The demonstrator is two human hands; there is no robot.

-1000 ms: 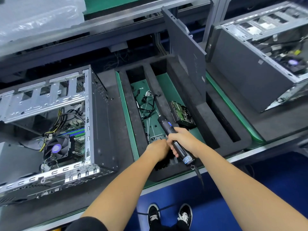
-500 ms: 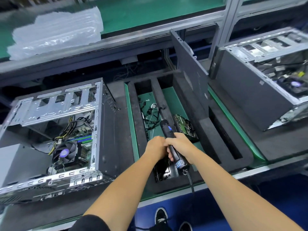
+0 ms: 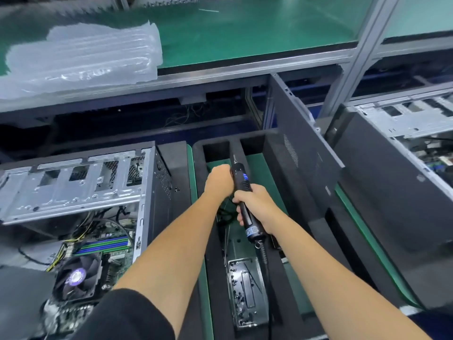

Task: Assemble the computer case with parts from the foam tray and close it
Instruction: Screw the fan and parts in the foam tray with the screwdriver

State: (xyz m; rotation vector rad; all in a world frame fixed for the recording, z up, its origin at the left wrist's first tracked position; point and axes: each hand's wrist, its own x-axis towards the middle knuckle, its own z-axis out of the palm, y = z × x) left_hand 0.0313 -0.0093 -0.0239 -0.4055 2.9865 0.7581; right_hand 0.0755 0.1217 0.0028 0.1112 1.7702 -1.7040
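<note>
We see the open computer case (image 3: 81, 217) lying on the left of the bench, its side panel off. Its frame is bare silver metal with a perforated black wall on the right; inside sit a green motherboard with blue and green memory slots, yellow and black cables, and a black cooler fan (image 3: 73, 278) with a purple hub near the bottom left.

Just right of the case lies the black foam tray (image 3: 213, 285), cut into long slots over a green mat. In its near slot we find a small metal tray of screws (image 3: 245, 293); black cables lie further up, partly hidden by the arms.

Our right hand (image 3: 257, 204) is wrapped round the middle of a black electric screwdriver (image 3: 242, 190), which tilts up and away, bit end pointing toward the far end of the tray, its cord trailing down toward us. Our left hand (image 3: 219, 181) is curled into a fist right beside the screwdriver's upper barrel; whether it pinches anything we cannot tell.

A dark case side panel (image 3: 301, 168) stands upright in the foam tray's right slot. A second computer case (image 3: 402, 148) rests well to the right. Clear air-cushion packaging (image 3: 81, 60) lies on the green upper shelf.
</note>
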